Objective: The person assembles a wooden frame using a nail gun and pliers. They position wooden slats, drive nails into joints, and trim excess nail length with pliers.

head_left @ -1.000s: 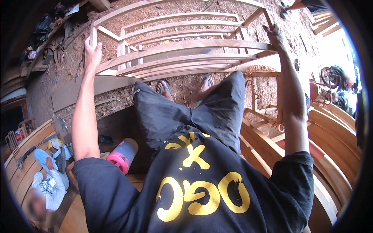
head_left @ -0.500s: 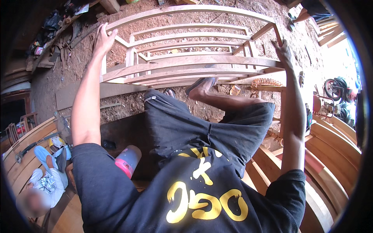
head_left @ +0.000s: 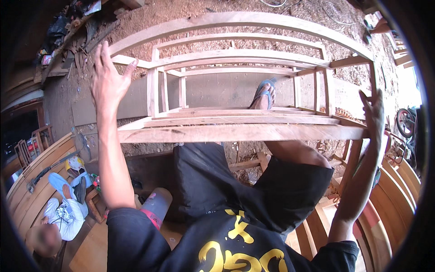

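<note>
A long, unfinished wooden frame (head_left: pixel 244 133) of pale slats and short posts spans the space in front of me, above my knees. At its left end is my left hand (head_left: pixel 110 86), fingers stretched along the outer side and thumb toward the inside, holding the end post, which it mostly covers. My right hand (head_left: pixel 373 111) holds the right end post, its fingers partly bent. Between the slats my sandalled foot (head_left: pixel 263 94) shows, resting on a flat board (head_left: pixel 217 88) on the ground.
Wood shavings cover the ground (head_left: pixel 136 34). A pink-rimmed plastic container (head_left: pixel 156 206) stands by my left side. Another person (head_left: pixel 68 213) sits at the lower left beside curved planks (head_left: pixel 41 170). More wooden pieces (head_left: pixel 385 204) lie at right; a motorcycle (head_left: pixel 404 122) stands beyond.
The wooden frame has come nearer and tipped, its near rail now lower over my knees. Both hands moved with it, and my view shifted. My foot now shows between the slats.
</note>
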Tool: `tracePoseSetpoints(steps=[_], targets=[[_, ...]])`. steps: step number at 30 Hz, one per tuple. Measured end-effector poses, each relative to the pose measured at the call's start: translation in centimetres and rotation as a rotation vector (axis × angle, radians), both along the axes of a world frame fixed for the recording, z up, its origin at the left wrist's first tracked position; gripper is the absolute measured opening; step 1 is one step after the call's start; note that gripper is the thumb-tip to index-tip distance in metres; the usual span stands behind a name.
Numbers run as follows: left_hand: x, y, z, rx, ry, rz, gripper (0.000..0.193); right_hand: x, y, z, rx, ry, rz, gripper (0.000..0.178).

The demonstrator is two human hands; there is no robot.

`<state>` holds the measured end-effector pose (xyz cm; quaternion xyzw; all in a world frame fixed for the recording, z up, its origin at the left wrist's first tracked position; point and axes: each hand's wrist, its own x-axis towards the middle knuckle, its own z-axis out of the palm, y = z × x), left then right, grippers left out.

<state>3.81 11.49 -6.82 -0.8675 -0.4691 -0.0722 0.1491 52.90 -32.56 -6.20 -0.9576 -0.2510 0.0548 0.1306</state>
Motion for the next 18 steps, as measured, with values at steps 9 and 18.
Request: tracePoseSetpoints(steps=[9, 18], targets=[[-0.6, 0.2, -0.2, -0.179, -0.111, 0.073, 0.078, 0.2, 0.7, 0.0, 0.054, 0.039, -0.001, 0.069], [-2.6, 4.2, -0.2, -0.837, -1.108, -0.171, 0.063, 2.3, -0.9, 0.0, 0.062, 0.092, 0.126, 0.068]])
